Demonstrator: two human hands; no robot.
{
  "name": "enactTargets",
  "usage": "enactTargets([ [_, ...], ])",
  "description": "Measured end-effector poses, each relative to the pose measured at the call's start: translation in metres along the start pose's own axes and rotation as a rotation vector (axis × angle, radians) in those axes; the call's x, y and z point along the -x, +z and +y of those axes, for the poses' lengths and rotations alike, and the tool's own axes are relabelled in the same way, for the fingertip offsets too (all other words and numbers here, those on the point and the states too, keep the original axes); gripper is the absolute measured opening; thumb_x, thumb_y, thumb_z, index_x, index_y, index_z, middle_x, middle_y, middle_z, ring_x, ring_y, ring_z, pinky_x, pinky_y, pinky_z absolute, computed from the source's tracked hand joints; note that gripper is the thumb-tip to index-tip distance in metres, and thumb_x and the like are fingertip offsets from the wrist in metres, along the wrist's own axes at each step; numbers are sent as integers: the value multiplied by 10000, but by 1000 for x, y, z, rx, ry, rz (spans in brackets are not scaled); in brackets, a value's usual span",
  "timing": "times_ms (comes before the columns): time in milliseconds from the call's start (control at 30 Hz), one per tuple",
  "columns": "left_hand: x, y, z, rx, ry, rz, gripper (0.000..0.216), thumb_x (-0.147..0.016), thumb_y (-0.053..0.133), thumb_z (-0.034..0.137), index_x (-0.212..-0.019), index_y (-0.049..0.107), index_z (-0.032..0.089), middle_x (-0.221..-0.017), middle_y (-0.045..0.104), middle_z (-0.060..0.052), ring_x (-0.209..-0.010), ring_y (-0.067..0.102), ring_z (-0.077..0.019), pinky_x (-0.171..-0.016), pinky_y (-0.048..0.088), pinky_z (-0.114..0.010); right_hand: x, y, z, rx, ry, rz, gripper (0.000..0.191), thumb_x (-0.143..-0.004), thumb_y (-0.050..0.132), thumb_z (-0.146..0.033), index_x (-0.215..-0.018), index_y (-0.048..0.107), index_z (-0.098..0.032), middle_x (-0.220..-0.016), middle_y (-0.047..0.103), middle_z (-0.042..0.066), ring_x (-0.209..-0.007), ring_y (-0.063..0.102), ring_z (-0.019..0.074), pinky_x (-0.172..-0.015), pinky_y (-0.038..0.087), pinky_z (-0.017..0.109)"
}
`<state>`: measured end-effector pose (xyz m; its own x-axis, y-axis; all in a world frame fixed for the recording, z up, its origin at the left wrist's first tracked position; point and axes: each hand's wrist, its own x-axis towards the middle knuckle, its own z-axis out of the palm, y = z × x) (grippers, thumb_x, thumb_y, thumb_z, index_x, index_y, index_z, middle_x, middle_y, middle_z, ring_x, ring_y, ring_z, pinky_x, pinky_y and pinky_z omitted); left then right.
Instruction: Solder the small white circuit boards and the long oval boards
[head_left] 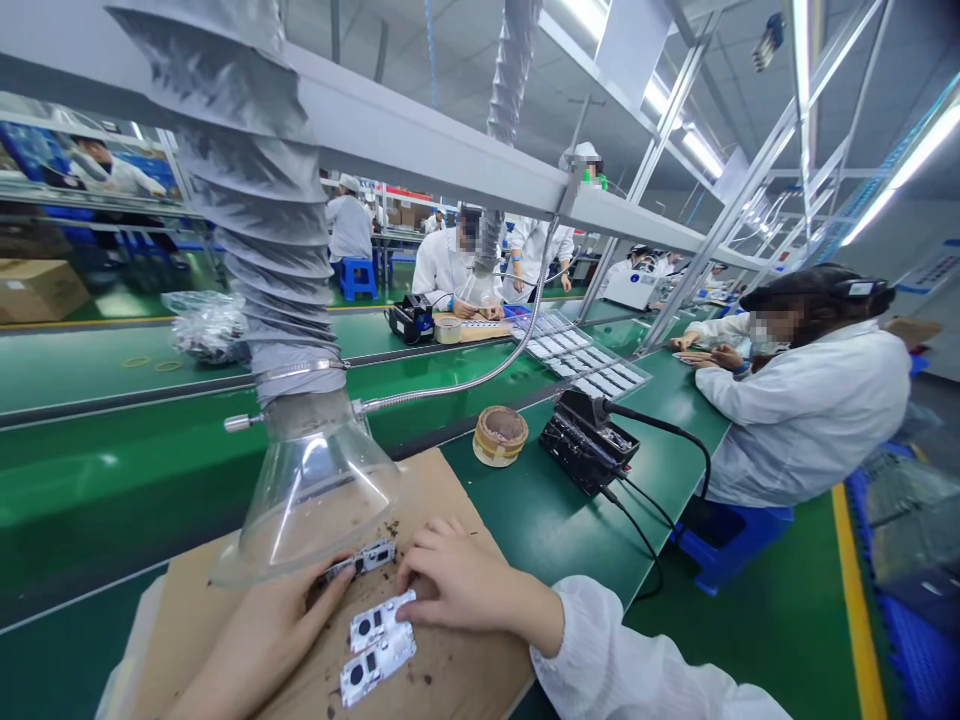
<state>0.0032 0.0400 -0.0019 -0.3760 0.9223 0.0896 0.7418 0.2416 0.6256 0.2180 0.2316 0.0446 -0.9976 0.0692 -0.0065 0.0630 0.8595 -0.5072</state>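
My left hand (277, 625) is closed around one end of a small silver-white electronic housing (373, 556), under the near edge of a clear fume hood (322, 490). My right hand (457, 580) bends over a second flat white housing (375, 622) lying on the brown cardboard (465, 650). Its thumb and forefinger are pinched at that piece's upper right corner. Just below lies a third white housing (379, 664) with a dark round spot, touched by neither hand. Dark specks dot the cardboard.
A tape roll (501, 436) and a black soldering station (589, 445) with cables stand beyond the cardboard. A grey ribbed duct (262, 220) hangs at left. A tray of white parts (581, 355) lies farther back. A co-worker (810, 400) sits at right.
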Motion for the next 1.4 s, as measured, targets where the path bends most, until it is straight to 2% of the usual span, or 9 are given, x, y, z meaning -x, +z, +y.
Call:
enactTargets([
  [200, 0, -1, 2, 19, -1, -2, 595, -1078, 424, 702, -1250, 819, 292, -1282, 838, -47, -1169, 802, -309, -1028, 670, -449, -9, -10, -3, -226, -21, 9, 200, -974, 877, -322, -955, 712, -211, -977, 728, -15, -1001, 682, 178, -971, 463, 308],
  [400, 1, -2, 5, 41, -18, -5, 599, -1076, 408, 694, -1221, 825, 289, -1281, 840, -54, -1165, 807, -317, -993, 679, -451, -6, -6, -9, 36, -17, -44, 475, -883, 918, -558, -1159, 735, -217, -1175, 700, 82, -1157, 629, 297, -999, 465, 400],
  [633, -1, -6, 15, 40, -19, -11, 573, -1069, 416, 660, -1167, 827, 273, -1253, 846, -62, -1127, 810, -327, -997, 669, -464, -3, -13, -11, -158, 8, -104, 307, -916, 925, -403, -962, 682, -220, -998, 701, -7, -1057, 644, 224, -997, 415, 353],
  [767, 0, -9, 18, 61, -31, -35, 612, -1084, 393, 680, -1239, 820, 269, -1273, 838, -75, -1157, 801, -324, -1007, 665, -458, -13, -10, -15, -251, 46, 11, 251, -946, 904, -289, -958, 663, -220, -931, 705, -35, -951, 671, 184, -1006, 409, 341],
  [933, 0, -8, 13, 72, -13, -60, 586, -1069, 467, 701, -1333, 801, 299, -1358, 810, -69, -1216, 784, -331, -1046, 650, -462, -20, 0, -15, -124, 35, 163, 186, -986, 857, -258, -1015, 679, -213, -1096, 726, 28, -1111, 662, 231, -1011, 418, 361],
  [1067, 0, -6, 12, 79, -14, -70, 540, -1057, 518, 681, -1347, 800, 322, -1341, 820, -50, -1210, 790, -327, -1046, 650, -449, -9, 2, -8, -137, 148, 245, 263, -940, 904, -295, -1051, 680, -211, -1134, 692, 42, -1115, 646, 238, -976, 451, 352],
  [1200, 0, -5, 13, 78, -15, -45, 535, -1074, 485, 677, -1221, 843, 308, -1266, 845, -42, -1155, 805, -317, -1000, 665, -431, 14, 4, -7, -182, 114, 147, 324, -913, 930, -397, -987, 672, -217, -1024, 690, 0, -1000, 655, 197, -930, 453, 324],
  [1300, 1, -4, 11, 68, 5, -7, 534, -1074, 485, 674, -1216, 844, 305, -1253, 849, -43, -1142, 808, -320, -1000, 666, -447, 27, 8, -12, -85, -46, 33, 433, -884, 917, -571, -1057, 692, -244, -1075, 704, 5, -1072, 647, 220, -998, 419, 362],
  [1400, 2, -1, 7, 59, 28, 32, 522, -1067, 516, 665, -1231, 843, 294, -1245, 851, -58, -1146, 809, -320, -1008, 666, -449, 32, 11, -15, -3, -84, -24, 469, -892, 884, -633, -1102, 694, -259, -1120, 701, 27, -1103, 627, 240, -997, 410, 379],
])
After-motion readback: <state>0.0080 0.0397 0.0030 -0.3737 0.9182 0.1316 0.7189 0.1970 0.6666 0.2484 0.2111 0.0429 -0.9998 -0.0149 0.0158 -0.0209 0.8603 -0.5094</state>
